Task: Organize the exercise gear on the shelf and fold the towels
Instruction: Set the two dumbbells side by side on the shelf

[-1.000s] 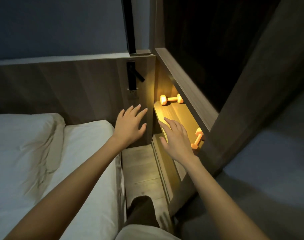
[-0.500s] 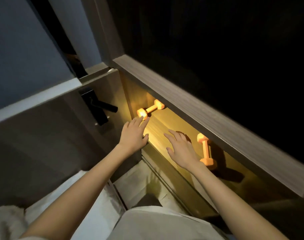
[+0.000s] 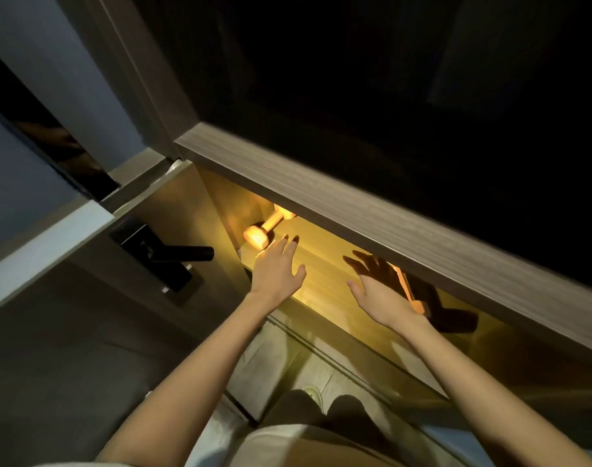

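Two small orange dumbbells lie on a lit wooden shelf [image 3: 325,281] set in a niche. The left dumbbell [image 3: 266,229] sits at the shelf's far left end, half under the overhanging board. My left hand [image 3: 277,269] stretches toward it with straight, spread fingers, the fingertips just short of its near head. The right dumbbell [image 3: 411,293] lies further right, mostly hidden behind my right hand [image 3: 377,284], which hovers over it with fingers spread and holds nothing. No towels are in view.
A thick wooden board [image 3: 372,217] overhangs the shelf and limits headroom. A black wall fitting with a lever [image 3: 163,256] juts out left of the niche. My knees [image 3: 321,409] are below, by a narrow wood-look ledge [image 3: 274,352].
The view has moved closer and tilted toward the niche. Both hands have reached further in over the shelf; the right hand now covers most of the right dumbbell.
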Action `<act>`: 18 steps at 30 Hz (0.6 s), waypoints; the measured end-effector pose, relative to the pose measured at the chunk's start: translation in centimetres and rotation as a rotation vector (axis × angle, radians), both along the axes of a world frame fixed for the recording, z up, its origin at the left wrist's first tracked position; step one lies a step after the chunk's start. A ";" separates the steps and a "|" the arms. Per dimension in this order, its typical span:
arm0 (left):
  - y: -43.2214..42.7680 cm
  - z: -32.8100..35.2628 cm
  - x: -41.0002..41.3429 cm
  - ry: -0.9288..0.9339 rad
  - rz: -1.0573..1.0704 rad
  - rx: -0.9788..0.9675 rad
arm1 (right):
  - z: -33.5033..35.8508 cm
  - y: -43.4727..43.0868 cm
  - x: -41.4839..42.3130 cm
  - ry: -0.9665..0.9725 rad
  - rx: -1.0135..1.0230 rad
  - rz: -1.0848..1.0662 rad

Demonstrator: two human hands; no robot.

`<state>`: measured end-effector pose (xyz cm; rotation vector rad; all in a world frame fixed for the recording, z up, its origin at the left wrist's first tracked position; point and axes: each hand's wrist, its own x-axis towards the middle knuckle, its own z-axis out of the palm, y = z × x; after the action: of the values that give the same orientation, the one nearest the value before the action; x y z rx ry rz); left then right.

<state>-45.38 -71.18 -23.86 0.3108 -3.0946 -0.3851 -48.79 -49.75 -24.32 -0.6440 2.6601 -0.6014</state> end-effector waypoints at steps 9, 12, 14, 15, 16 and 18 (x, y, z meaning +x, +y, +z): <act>-4.6 -7.5 -0.7 0.033 -0.056 0.094 | -4.7 -5.4 -0.7 0.046 -0.053 -0.052; -6.6 -11.9 -1.7 0.046 -0.121 0.025 | -8.2 -7.7 -1.2 0.195 -0.099 -0.066; -8.1 -15.0 -2.1 0.079 -0.158 -0.003 | -11.1 -9.3 -1.5 0.290 -0.109 -0.110; -8.8 -16.4 -2.2 0.098 -0.174 -0.007 | -12.5 -9.9 -1.5 0.332 -0.112 -0.127; -9.4 -17.7 -2.2 0.119 -0.188 -0.004 | -13.9 -10.5 -1.4 0.371 -0.112 -0.132; -10.3 -19.8 -2.1 0.168 -0.213 0.032 | -16.4 -11.4 -1.2 0.426 -0.098 -0.143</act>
<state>-47.47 -81.53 -43.61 -0.0508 -2.9648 -0.4395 -50.00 -61.20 -40.73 -0.6764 3.1102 -0.7037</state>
